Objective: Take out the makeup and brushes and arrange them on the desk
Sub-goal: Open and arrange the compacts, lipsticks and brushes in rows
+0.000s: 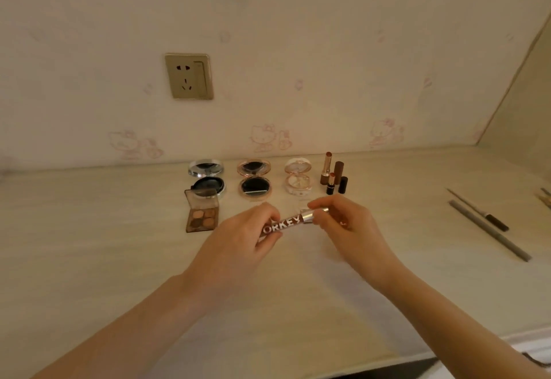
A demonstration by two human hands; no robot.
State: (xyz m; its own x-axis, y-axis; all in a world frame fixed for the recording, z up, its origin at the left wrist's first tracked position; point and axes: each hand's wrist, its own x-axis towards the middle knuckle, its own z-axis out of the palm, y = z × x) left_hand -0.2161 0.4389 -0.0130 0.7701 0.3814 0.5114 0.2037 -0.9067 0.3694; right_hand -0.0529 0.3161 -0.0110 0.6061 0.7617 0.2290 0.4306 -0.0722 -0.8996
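l hand [235, 249] & r hand [350, 229] curled, pinching.

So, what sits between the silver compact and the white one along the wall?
The head view shows one open rose-gold compact between the silver compact and white compact.

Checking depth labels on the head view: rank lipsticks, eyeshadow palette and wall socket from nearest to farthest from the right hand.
1. Lipsticks: standing just behind the right hand.
2. Eyeshadow palette: open, off to the left, beyond the left hand.
3. Wall socket: highest up, back left.
Both hands hold the lip gloss tube.
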